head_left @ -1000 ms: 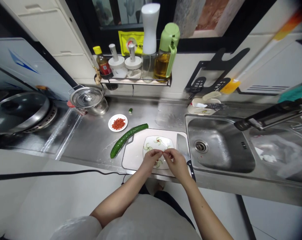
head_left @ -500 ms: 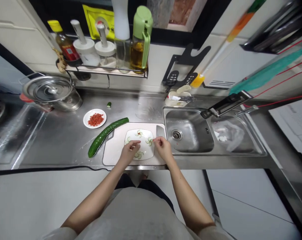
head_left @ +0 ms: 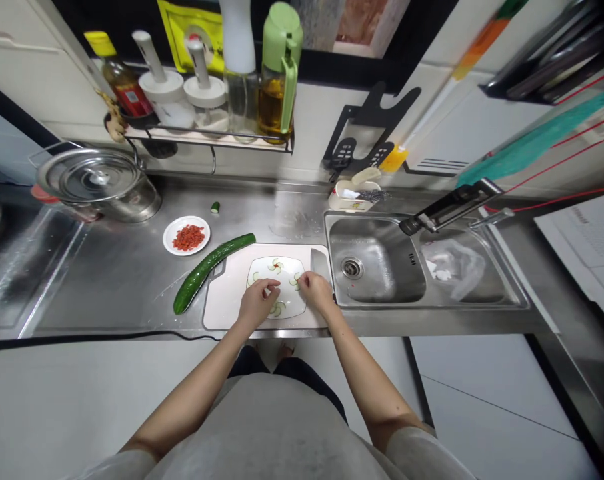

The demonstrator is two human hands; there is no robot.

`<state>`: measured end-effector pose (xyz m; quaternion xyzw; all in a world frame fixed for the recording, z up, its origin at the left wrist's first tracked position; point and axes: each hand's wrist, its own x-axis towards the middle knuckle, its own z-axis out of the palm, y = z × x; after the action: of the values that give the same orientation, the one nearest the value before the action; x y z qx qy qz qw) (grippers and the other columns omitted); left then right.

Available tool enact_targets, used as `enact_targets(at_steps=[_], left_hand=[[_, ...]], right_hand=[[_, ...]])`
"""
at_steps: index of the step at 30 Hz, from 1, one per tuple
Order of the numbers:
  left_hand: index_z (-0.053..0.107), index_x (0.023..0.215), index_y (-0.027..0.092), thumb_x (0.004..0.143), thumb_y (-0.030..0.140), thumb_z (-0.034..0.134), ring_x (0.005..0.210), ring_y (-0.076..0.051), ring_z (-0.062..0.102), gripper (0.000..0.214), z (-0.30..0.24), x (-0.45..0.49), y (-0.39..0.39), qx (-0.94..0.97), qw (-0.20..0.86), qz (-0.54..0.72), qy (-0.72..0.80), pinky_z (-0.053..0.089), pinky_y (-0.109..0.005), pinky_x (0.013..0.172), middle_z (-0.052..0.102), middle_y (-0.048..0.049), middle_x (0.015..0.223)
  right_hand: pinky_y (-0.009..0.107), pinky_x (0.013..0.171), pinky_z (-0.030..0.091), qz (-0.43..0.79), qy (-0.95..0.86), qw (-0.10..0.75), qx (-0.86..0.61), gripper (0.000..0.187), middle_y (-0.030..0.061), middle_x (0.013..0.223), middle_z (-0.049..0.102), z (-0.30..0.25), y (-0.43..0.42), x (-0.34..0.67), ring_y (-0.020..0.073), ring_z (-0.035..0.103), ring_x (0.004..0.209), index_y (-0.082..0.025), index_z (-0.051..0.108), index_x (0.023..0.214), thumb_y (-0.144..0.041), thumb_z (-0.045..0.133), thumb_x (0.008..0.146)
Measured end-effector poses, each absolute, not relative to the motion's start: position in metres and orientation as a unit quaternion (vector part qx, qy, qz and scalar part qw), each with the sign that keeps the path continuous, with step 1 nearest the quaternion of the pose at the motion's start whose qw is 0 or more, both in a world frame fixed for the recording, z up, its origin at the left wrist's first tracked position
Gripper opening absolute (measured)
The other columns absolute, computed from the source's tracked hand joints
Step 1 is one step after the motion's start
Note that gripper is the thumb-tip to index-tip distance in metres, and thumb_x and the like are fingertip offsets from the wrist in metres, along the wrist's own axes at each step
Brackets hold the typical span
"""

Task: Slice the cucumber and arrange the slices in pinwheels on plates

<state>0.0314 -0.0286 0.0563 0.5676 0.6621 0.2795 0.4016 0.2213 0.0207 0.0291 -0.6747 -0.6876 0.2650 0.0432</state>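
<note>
A white plate lies on a pale cutting board, with thin cucumber slices set in pinwheel shapes. The far pinwheel has a red centre. My right hand pinches at the right pinwheel; a tiny red bit, like a goji berry, is at its fingertips, partly hidden. Above the plate's left part, my left hand is curled, thumb close to the forefinger; whatever it holds, if anything, is hidden. A long cucumber touches the board's left edge. Goji berries fill a small white dish.
A cucumber end sits behind the dish. To the left stands a lidded steel pot. On the right is a double sink with a tap and a plastic bag. A bottle rack hangs above the counter.
My right hand has moved slightly left and inward, its fingertips now over the right pinwheel. My left hand has stayed about where it was. The view has shifted slightly.
</note>
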Motion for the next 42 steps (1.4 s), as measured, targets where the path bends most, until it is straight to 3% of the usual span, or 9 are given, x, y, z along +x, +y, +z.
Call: enact_targets(at_steps=[8, 14, 42], left_hand=[[0.07, 0.095, 0.025, 0.079, 0.028, 0.058, 0.065, -0.012, 0.054, 0.02, 0.0548, 0.0308, -0.0274, 0.565, 0.396, 0.281, 0.667, 0.044, -0.026, 0.064, 0.067, -0.0004, 0.087], [0.07, 0.095, 0.025, 0.079, 0.028, 0.058, 0.065, -0.013, 0.054, 0.02, 0.0533, 0.0314, -0.0277, 0.562, 0.395, 0.28, 0.671, 0.044, -0.026, 0.064, 0.067, -0.0002, 0.086], [0.07, 0.094, 0.024, 0.078, 0.028, 0.058, 0.062, -0.01, 0.051, 0.02, 0.0458, 0.0282, -0.0304, 0.539, 0.398, 0.312, 0.674, 0.044, -0.025, 0.064, 0.066, 0.0006, 0.082]], right_hand=[[0.024, 0.058, 0.026, 0.261, -0.681, 0.006, -0.684, 0.013, 0.0034, 0.081, 0.066, 0.0258, 0.026, 0.22, 0.0161, 0.055, 0.075, -0.021, 0.063, 0.084, -0.028, 0.051, 0.085], [0.024, 0.058, 0.025, 0.27, -0.675, 0.017, -0.686, 0.013, 0.0018, 0.078, 0.064, 0.0263, 0.0266, 0.2203, 0.0153, 0.052, 0.071, -0.022, 0.061, 0.091, -0.029, 0.052, 0.085], [0.023, 0.057, 0.025, 0.296, -0.674, 0.077, -0.672, 0.01, -0.001, 0.068, 0.059, 0.0275, 0.0264, 0.2263, 0.0134, 0.048, 0.064, -0.022, 0.062, 0.085, -0.026, 0.053, 0.083]])
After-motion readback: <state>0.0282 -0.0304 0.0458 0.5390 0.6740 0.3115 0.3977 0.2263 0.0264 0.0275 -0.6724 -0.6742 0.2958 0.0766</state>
